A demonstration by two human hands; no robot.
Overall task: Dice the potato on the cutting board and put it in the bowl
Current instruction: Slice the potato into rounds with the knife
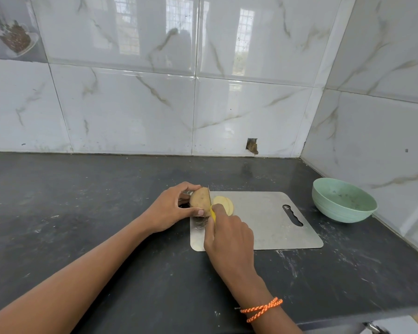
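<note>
Nearest us, our right hand (228,233), an orange cord (261,309) at its wrist, grips the yellow-handled knife (212,212), whose blade stands in the potato (200,200). Our left hand (173,208) pinches that potato at the left end of the steel cutting board (263,222), pale slices (225,204) lying just beside the blade. On the dark counter (82,213), the green bowl (343,200) sits well apart by the tiled wall (372,131), holding no potato.
</note>
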